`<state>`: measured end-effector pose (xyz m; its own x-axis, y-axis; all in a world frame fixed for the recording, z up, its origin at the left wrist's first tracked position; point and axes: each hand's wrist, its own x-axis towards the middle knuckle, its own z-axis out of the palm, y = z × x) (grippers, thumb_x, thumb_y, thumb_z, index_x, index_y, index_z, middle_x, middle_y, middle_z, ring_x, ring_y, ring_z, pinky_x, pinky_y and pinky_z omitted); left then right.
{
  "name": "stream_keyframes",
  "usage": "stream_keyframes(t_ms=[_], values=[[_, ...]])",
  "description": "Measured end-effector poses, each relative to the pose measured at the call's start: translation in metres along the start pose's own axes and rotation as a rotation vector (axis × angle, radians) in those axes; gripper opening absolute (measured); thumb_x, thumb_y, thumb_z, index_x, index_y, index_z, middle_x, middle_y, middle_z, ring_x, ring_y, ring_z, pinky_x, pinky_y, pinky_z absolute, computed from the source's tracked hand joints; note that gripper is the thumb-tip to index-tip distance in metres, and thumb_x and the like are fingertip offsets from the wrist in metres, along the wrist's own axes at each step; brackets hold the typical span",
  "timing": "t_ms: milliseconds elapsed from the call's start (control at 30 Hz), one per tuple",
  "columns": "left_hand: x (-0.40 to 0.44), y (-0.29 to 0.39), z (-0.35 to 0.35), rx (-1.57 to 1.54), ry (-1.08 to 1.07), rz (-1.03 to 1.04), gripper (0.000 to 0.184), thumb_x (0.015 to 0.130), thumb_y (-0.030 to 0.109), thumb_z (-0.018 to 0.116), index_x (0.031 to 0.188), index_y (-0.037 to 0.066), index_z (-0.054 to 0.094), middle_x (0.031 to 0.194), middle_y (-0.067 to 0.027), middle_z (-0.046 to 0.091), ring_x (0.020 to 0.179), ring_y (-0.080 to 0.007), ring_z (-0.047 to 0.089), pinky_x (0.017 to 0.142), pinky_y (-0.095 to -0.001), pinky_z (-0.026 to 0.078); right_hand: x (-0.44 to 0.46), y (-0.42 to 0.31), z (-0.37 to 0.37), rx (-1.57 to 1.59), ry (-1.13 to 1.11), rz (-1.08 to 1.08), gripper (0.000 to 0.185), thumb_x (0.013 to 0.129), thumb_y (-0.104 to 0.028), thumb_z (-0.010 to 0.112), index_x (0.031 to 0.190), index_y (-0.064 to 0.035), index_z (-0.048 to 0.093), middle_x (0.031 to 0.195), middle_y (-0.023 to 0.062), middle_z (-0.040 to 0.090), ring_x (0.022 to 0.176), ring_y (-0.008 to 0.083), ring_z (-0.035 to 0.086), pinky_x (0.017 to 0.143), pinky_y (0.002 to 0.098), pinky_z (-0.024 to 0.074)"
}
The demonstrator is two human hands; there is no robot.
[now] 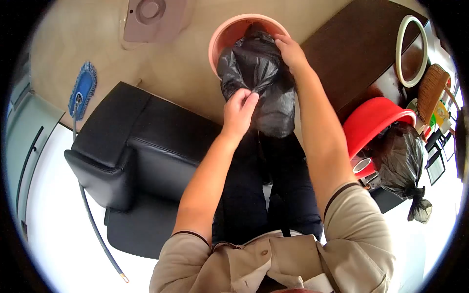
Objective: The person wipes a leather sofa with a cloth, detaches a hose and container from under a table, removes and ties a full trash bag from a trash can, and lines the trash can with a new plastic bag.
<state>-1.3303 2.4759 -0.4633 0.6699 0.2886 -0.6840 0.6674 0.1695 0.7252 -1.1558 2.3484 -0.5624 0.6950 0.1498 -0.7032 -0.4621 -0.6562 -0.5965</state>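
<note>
A black plastic garbage bag [259,73] hangs partly inside a pink round bin [221,35] and spills over its near rim toward my legs. My left hand [238,115] pinches a gathered fold of the bag between thumb and fingers, in front of the bin. At the bin's right rim, my right hand [292,52] is closed on the bag's edge; whether it also grips the rim is hidden. The bag's lower end balloons out above my knees.
To the left stands a black leather sofa [166,127], with a blue dust mop [84,90] beyond it. A dark wooden table [351,49] bears a pale ring [399,53]. Below are a red tub [373,119] and a tied black bag [403,156]. A pinkish lid-like piece [151,29] lies on the floor.
</note>
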Motion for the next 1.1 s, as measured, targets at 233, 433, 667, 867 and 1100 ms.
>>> stream_keyframes(t_ms=[233, 433, 667, 867, 1100], values=[[0.066, -0.001, -0.007, 0.135, -0.072, 0.048, 0.04, 0.091, 0.035, 0.048, 0.098, -0.001, 0.062, 0.096, -0.0173, 0.064, 0.093, -0.0268, 0.06, 0.083, -0.035, 0.044, -0.099, -0.069, -0.032, -0.29, 0.493, -0.497, 0.016, 0.081, -0.014, 0.061, 0.094, -0.0071, 0.066, 0.099, 0.0114, 0.065, 0.096, 0.0274, 0.058, 0.087, 0.0358, 0.044], [0.107, 0.018, -0.028, 0.15, 0.124, 0.184, 0.028, 0.083, 0.023, 0.059, 0.101, 0.001, 0.062, 0.096, -0.0146, 0.065, 0.091, -0.0248, 0.061, 0.082, -0.0324, 0.046, -0.092, -0.077, -0.009, -0.528, -0.29, -0.583, 0.022, 0.078, -0.033, 0.065, 0.084, -0.0118, 0.067, 0.091, 0.0054, 0.065, 0.093, 0.0256, 0.059, 0.083, 0.039, 0.0444], [0.152, 0.027, -0.055, 0.708, 0.344, 0.174, 0.027, 0.074, 0.016, 0.062, 0.099, 0.004, 0.058, 0.1, -0.0154, 0.059, 0.092, -0.0337, 0.057, 0.08, -0.041, 0.046, -0.032, -0.051, -0.013, -1.034, 0.236, -0.722, 0.026, 0.079, -0.034, 0.063, 0.104, -0.0246, 0.066, 0.126, 0.0035, 0.052, 0.125, 0.0217, 0.039, 0.099, 0.0486, 0.0298], [0.165, 0.033, -0.066, 1.071, 0.269, 0.131, 0.023, 0.076, 0.008, 0.054, 0.098, 0.007, 0.06, 0.105, -0.0169, 0.055, 0.096, -0.0352, 0.056, 0.08, -0.0432, 0.047, 0.031, -0.049, -0.026, -0.788, 0.377, -0.411, 0.016, 0.083, -0.031, 0.058, 0.087, -0.0169, 0.065, 0.088, 0.0083, 0.065, 0.087, 0.0293, 0.061, 0.076, 0.0418, 0.0465], [0.111, 0.069, -0.094, 1.481, -0.089, -0.027, 0.021, 0.078, 0.009, 0.053, 0.095, 0.006, 0.065, 0.103, -0.0142, 0.059, 0.101, -0.0319, 0.056, 0.081, -0.0416, 0.047, -0.051, -0.032, 0.015, -0.399, -0.014, -0.382, 0.059, 0.078, -0.05, 0.061, 0.124, -0.0139, 0.052, 0.117, 0.0158, 0.056, 0.11, 0.0347, 0.051, 0.093, 0.0442, 0.0394]])
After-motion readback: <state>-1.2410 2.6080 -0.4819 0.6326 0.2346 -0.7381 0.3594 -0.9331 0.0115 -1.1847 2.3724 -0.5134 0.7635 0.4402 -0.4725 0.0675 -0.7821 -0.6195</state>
